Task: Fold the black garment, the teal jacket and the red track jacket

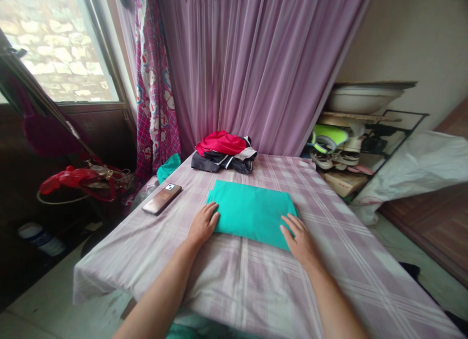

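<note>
Pressing flat, fingers open, on the folded teal cloth (252,209): left hand (202,225) at its near-left corner, right hand (300,240) near-right, phone (162,198) left of it, clothes pile (224,152) beyond.

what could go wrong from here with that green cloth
The phone lies by the edge of the table, beside the left hand; a sideways sweep might knock it off. Left and right hand rest only on the near corners of the teal cloth, so the fold may slide askew.
</note>
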`<state>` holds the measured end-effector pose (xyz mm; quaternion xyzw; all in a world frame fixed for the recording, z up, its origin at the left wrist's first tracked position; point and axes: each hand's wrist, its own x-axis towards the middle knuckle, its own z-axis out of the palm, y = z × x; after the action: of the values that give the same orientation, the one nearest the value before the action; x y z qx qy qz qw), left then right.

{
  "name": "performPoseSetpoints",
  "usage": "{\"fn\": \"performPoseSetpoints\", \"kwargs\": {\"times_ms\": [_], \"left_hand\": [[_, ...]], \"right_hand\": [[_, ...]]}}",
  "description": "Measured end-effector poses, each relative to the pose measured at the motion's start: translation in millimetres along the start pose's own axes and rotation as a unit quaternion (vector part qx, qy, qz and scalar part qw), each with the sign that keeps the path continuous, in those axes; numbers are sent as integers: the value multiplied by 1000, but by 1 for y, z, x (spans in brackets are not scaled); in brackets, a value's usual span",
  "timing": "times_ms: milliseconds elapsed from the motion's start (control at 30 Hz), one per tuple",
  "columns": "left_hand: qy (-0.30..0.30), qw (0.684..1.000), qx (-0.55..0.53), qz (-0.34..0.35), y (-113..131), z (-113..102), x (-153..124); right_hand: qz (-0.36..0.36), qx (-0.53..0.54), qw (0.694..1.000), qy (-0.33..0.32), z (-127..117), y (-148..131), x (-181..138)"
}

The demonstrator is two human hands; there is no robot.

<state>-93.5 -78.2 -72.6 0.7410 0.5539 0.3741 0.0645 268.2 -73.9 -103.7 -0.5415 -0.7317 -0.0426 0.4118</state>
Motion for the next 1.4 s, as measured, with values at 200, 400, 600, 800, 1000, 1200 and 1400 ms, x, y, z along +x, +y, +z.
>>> {"fn": "performPoseSetpoints", "kwargs": {"times_ms": [200,400,600,800,1000,1200,1400], "left_hand": [[3,1000,5,3,0,0,0],[8,1000,8,0,0,2,-1],[66,995,32,-65,-7,7,0],[96,987,58,-111,-13,5,3],[97,981,90,-143,-16,5,5],[76,982,90,-144,-13,2,6],[81,980,105,-149,-12,4,5]], "right_hand": [[1,1,1000,3,0,-1,0],[9,5,1000,0,0,-2,0],[11,3,1000,-5,-1,-1,0],[28,4,1000,10,-1,-3,0],[148,-34,985,77,-3,1,-2],[192,-67,977,63,1,12,-7],[193,-68,978,42,2,17,-9]]}}
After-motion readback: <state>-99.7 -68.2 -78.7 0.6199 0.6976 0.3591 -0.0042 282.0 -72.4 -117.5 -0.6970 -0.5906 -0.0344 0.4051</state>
